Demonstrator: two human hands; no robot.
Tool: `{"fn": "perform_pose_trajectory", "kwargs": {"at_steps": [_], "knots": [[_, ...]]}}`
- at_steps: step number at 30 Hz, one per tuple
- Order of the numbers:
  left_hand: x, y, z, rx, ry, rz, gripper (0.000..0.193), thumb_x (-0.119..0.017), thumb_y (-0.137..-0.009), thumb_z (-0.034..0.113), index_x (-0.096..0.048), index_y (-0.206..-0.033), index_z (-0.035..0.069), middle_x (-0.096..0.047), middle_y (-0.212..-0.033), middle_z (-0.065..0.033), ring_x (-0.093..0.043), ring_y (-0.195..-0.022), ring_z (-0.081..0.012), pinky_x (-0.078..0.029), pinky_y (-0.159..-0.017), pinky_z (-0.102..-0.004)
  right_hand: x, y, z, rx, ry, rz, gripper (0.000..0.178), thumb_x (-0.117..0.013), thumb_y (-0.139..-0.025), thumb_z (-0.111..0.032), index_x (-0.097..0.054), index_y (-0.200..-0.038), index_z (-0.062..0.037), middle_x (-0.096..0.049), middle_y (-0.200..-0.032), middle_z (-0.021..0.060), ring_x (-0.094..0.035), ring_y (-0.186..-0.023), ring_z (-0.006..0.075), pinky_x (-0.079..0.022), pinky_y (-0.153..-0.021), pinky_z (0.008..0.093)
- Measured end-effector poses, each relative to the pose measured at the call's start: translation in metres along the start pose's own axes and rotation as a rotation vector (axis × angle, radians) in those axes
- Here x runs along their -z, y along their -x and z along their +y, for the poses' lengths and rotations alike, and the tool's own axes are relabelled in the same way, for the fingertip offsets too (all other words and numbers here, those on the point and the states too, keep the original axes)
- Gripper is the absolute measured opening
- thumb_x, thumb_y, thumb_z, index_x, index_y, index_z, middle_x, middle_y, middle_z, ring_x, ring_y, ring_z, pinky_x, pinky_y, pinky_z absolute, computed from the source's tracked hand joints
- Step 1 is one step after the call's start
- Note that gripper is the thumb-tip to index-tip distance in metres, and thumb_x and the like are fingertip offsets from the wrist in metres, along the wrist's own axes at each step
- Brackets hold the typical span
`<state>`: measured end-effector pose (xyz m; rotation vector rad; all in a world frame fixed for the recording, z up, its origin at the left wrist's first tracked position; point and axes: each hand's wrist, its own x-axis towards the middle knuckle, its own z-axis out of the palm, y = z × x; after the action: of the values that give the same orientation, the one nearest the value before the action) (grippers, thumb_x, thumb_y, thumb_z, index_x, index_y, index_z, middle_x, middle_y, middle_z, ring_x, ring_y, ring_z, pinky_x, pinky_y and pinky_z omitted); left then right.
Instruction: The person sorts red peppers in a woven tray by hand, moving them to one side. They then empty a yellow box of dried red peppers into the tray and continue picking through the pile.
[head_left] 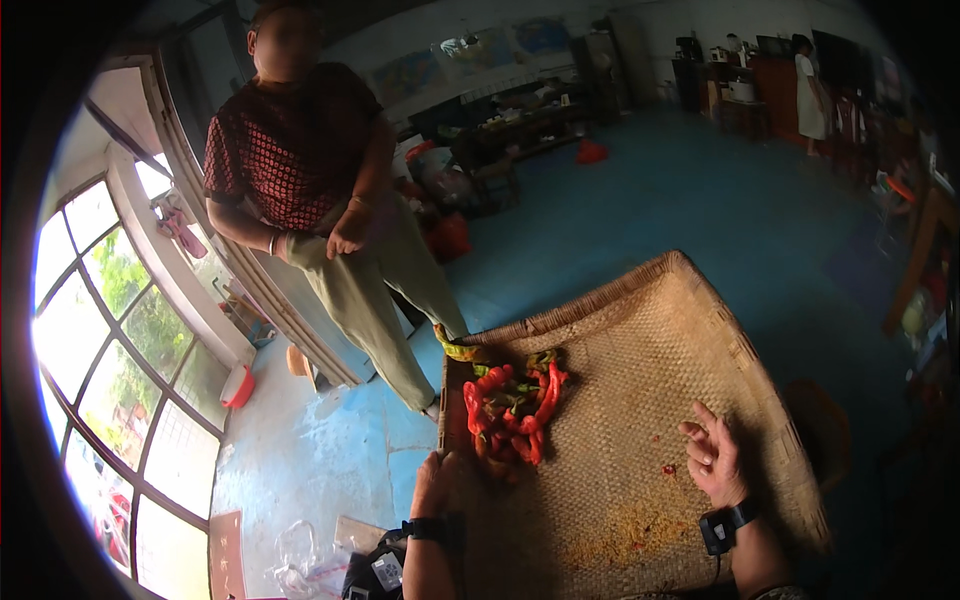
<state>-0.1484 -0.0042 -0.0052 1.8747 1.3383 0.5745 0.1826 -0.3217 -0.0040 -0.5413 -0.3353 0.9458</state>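
Nearest you, short of your right hand (716, 464), yellow bits (610, 543) dotted the woven tray (640, 350). Your left hand (432, 483) gripped its left rim; your right fingers were half-curled and spread over the weave. Just beyond your left fingers, red and green peppers (512, 415) lay heaped; farther off stood a person (290, 140).

Left hand (431, 484) bare, black wrist strap (428, 529); right hand (715, 462) bare, black wristband (745, 513) carrying a boxy dark device (717, 532) with thin cable (718, 568).
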Motion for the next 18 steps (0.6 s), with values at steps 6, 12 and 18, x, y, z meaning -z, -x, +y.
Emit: {"fn": "perform_pose_trajectory", "kwargs": {"at_steps": [6,12,18], "knots": [[0.004,0.004,0.004,-0.060,-0.083,0.034,0.038,-0.054,-0.085,0.034,-0.059,-0.089,-0.004,-0.064,-0.077,-0.0116,-0.060,-0.070,-0.0193,-0.046,-0.062,-0.0348,-0.005,0.003,-0.002,-0.027,0.036,0.019,0.047,-0.051,-0.090,-0.045,-0.048,-0.127,-0.0172,-0.062,-0.103,0.0057,-0.031,-0.047,0.0012,-0.029,-0.038,0.0142],[0.002,0.015,0.030,-0.056,-0.094,0.031,0.041,-0.053,-0.085,0.036,-0.059,-0.088,-0.005,-0.064,-0.077,-0.0166,-0.061,-0.074,-0.0232,-0.046,-0.065,-0.0375,0.028,-0.004,0.009,0.161,0.420,0.087,0.049,-0.051,-0.089,-0.047,-0.047,-0.128,-0.0174,-0.062,-0.101,0.0058,-0.031,-0.046,0.0017,-0.029,-0.036,0.0150],[0.004,0.010,0.012,-0.102,-0.133,0.069,0.041,-0.054,-0.084,0.036,-0.059,-0.088,-0.005,-0.063,-0.077,-0.0178,-0.061,-0.075,-0.0240,-0.045,-0.066,-0.0382,0.003,0.001,0.000,-0.021,0.028,0.013,0.049,-0.050,-0.090,-0.047,-0.046,-0.129,-0.0176,-0.063,-0.100,0.0055,-0.031,-0.046,0.0017,-0.030,-0.037,0.0152]]}}
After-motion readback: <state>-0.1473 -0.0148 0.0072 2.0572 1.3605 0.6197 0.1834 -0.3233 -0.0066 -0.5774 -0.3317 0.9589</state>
